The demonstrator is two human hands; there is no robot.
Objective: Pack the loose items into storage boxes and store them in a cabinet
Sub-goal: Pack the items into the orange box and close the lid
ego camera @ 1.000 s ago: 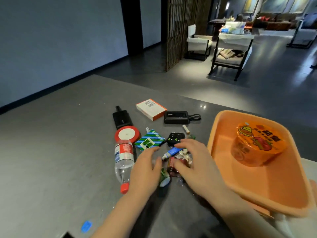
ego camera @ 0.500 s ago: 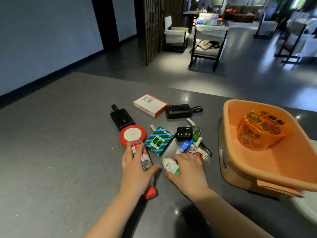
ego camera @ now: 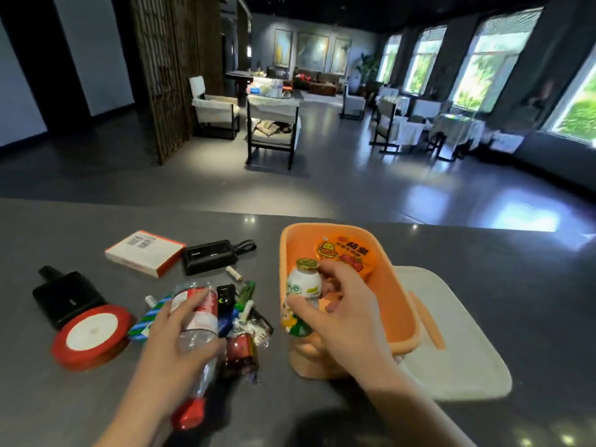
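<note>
Lifted off the table since a moment ago, the small white drink bottle in the right hand hangs over the orange storage box rim, at 3 o'clock from the clutter; the left hand now grips the raised water bottle.

Beyond the grey counter: white armchairs, a wooden lattice screen, bright windows.

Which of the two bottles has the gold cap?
The small white drink bottle in the right hand; the water bottle in the left hand has a red cap.
</note>
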